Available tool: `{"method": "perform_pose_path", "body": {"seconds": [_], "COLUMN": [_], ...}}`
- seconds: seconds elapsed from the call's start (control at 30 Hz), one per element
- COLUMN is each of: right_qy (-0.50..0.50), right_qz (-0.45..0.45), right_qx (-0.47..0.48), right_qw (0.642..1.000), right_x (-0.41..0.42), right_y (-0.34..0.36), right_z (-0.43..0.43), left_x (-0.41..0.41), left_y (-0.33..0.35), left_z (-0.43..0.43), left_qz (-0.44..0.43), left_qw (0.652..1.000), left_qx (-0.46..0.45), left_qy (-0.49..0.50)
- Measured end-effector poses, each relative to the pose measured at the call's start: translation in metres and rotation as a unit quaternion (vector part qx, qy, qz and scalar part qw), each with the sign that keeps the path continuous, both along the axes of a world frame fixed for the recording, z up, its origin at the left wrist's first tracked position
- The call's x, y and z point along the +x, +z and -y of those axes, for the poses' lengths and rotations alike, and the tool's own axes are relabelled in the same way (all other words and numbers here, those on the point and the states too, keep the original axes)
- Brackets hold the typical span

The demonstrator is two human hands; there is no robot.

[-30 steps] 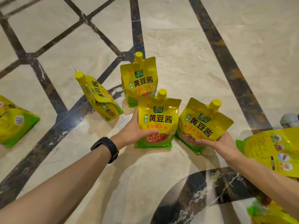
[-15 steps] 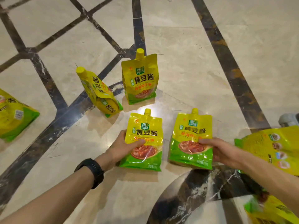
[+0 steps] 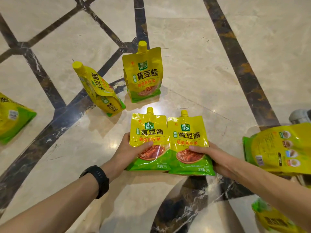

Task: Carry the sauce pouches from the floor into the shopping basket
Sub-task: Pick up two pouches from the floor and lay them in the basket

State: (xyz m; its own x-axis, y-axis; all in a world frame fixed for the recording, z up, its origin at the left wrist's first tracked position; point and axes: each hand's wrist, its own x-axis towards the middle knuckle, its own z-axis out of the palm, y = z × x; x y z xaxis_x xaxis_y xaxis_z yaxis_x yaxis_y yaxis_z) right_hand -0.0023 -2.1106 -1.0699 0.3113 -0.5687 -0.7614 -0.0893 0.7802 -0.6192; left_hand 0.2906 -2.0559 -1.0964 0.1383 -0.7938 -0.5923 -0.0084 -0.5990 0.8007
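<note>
Two yellow and green sauce pouches with yellow caps are held side by side above the marble floor. My left hand (image 3: pixel 127 152) grips the left pouch (image 3: pixel 149 132) with its thumb across the front. The right pouch (image 3: pixel 188 137) is gripped the same way by my right hand (image 3: pixel 213 155). Behind them one pouch (image 3: pixel 143 74) stands upright on the floor, and another pouch (image 3: pixel 99 91) stands tilted to its left. No shopping basket is in view.
More pouches lie flat: one at the left edge (image 3: pixel 13 118), one at the right edge (image 3: pixel 279 148) and one at the bottom right corner (image 3: pixel 272 217). A grey object (image 3: pixel 301 116) shows at the right edge. The floor is glossy beige marble with dark inlay bands.
Both hands have lifted their pouches off the floor and drawn them toward me and together, so they now sit edge to edge. The other pouches have not moved.
</note>
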Motion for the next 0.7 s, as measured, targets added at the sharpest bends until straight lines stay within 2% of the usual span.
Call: {"method": "perform_pose_path", "body": {"seconds": [0.23, 0.43, 0.7], "right_qy": [-0.005, -0.029, -0.022], "right_qz": [-0.001, -0.037, -0.063], "right_qx": [0.007, -0.027, -0.025], "right_qw": [1.000, 0.999, 0.997], "right_x": [0.0031, 0.0087, 0.0084], "right_y": [0.0009, -0.0022, 0.0060], "right_z": [0.0048, -0.0023, 0.0014], "left_x": [0.0045, 0.0034, 0.0046], "left_y": [-0.0051, -0.0049, -0.0040], "left_z": [-0.0019, -0.0029, -0.0030], "left_qz": [-0.010, -0.011, -0.006], "left_qw": [0.999, 1.000, 1.000], "left_qx": [-0.015, -0.011, -0.007], "left_qy": [-0.040, -0.018, -0.018]}}
